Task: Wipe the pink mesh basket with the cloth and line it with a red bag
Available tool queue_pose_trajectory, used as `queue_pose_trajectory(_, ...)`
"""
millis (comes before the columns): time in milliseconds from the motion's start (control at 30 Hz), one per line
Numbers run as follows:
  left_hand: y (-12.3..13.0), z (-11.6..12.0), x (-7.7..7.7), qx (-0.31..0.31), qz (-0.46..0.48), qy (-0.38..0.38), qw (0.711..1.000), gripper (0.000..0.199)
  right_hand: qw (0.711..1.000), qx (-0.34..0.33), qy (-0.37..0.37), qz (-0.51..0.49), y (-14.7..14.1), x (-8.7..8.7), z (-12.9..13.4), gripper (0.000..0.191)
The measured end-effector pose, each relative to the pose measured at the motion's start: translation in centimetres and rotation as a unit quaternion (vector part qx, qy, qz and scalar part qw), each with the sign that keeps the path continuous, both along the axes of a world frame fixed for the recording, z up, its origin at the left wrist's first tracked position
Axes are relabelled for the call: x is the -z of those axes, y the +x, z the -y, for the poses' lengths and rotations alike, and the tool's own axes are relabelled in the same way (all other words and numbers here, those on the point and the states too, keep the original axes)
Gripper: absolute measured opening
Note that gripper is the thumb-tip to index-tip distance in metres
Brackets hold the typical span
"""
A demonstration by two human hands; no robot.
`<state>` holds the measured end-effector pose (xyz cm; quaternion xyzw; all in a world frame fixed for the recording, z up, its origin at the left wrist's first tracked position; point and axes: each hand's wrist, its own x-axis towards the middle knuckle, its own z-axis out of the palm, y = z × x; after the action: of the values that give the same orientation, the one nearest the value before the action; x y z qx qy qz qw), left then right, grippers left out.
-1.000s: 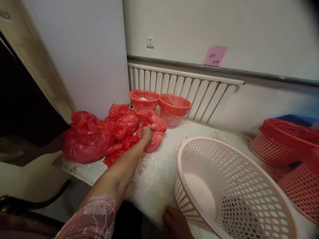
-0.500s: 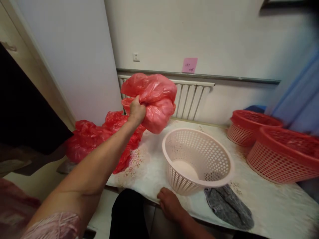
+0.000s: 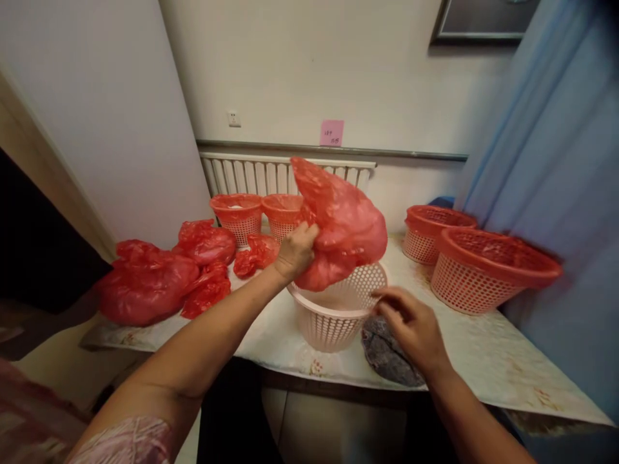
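Note:
My left hand (image 3: 296,250) is closed round the gathered neck of a full red plastic bag (image 3: 345,222), which hangs over a pale pink perforated basket (image 3: 333,332). The bag hides part of the basket's opening. To the right of the basket's rim, my right hand (image 3: 411,322) is raised with fingers bent and apart, holding nothing. Below and beside it lies a dark grey cloth (image 3: 387,354) on the table (image 3: 271,335), partly covered by my right hand.
Several red bags (image 3: 149,280) lie at the left. Two small baskets lined in red (image 3: 238,219) stand by the radiator (image 3: 251,175). Two more red-lined baskets (image 3: 476,277) stand at the right, near a blue curtain (image 3: 522,142). A pink note (image 3: 331,133) is on the wall.
The view has shifted right. My left hand has carried the red bag rightward over the pale basket. My right hand has risen from the table's front edge to the basket's right side.

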<state>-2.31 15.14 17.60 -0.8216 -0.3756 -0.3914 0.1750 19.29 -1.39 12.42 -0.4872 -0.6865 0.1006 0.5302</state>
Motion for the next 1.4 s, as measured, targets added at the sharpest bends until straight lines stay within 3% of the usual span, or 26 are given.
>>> queue_pose_trajectory(67,0.7,0.7,1.6,0.01,-0.053,-0.008,0.999,0.019,0.991,0.115,0.049,-0.04,2.1,-0.5,-2.1,0.028)
queue_pose_trajectory(133,1.2,1.3,2.9,0.018,-0.124,-0.014,0.992,0.022,0.987,0.146,0.057,-0.031,3.6,-0.5,-4.5,0.047)
queue_pose_trajectory(233,2.0,1.7,3.7,0.009,-0.231,-0.026,0.973,0.026,0.993,0.118,0.02,0.007,4.5,-0.2,-7.7,0.066)
queue_pose_trajectory(333,2.7,1.7,3.6,-0.005,-0.28,-0.08,0.957,0.027,0.995,0.089,-0.039,0.033,4.4,0.5,-10.1,0.07)
queue_pose_trajectory(433,3.2,1.5,3.6,0.019,-0.32,-0.146,0.936,0.029,0.991,0.074,-0.091,0.063,3.9,0.9,-11.5,0.073)
queue_pose_trajectory(633,3.7,1.3,4.4,0.08,-0.329,-0.253,0.906,0.031,0.984,0.039,-0.095,0.145,2.8,0.5,-13.1,0.071)
queue_pose_trajectory(733,3.6,1.2,4.5,0.109,-0.318,-0.361,0.87,0.045,0.982,0.041,-0.101,0.151,2.3,0.2,-13.8,0.075)
queue_pose_trajectory(833,2.9,0.8,4.3,0.153,-0.235,-0.469,0.837,0.046,0.979,-0.028,-0.134,0.148,2.0,0.4,-14.4,0.048)
queue_pose_trajectory(900,2.2,0.3,4.2,0.189,-0.117,-0.51,0.831,0.036,0.976,-0.066,-0.147,0.147,1.9,0.8,-14.6,0.023)
queue_pose_trajectory(967,1.7,-0.4,4.3,0.207,0.087,-0.524,0.822,0.024,0.979,-0.059,-0.142,0.135,2.2,0.9,-14.4,0.014)
queue_pose_trajectory(1033,1.1,-0.9,4.5,0.198,0.299,-0.501,0.788,0.017,0.986,-0.033,-0.121,0.109,2.8,0.8,-13.9,0.013)
queue_pose_trajectory(1100,0.5,-1.2,4.5,0.187,0.435,-0.46,0.751,0.016,0.993,-0.014,-0.095,0.071,3.8,0.6,-13.1,0.011)
queue_pose_trajectory(1267,-2.6,-0.5,3.7,0.175,0.56,-0.401,0.703,0.02,0.994,-0.008,-0.048,-0.095,8.1,0.8,-10.6,0.011)
queue_pose_trajectory(1400,-5.3,0.6,3.5,0.161,0.618,-0.371,0.674,0.025,0.983,0.012,-0.029,-0.178,11.4,2.9,-8.8,0.016)
